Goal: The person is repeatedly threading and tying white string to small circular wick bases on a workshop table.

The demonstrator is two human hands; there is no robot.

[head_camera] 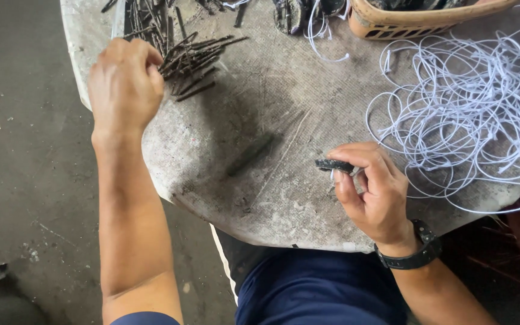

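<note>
- At the left edge of the table point(284, 198), the left hand point(124, 84) closes its grip on dark sticks point(191, 60).
- Near the front edge, the right hand point(374, 189) pinches a small dark piece point(334, 165), beside the white cords point(470, 114).

Soft, even daylight, faint shadows, perhaps slightly blurred edges.

The bench point(284, 180) has a worn, matt grey top, rough and smeared like stained cement. The thin sticks point(191, 60) near its left edge look dark, dull and coarse. The cords point(470, 114) at the right edge are smooth white string. The basket point(416, 18) at the far edge is woven tan plastic. The small flat piece point(334, 165) looks black and matt.
</note>
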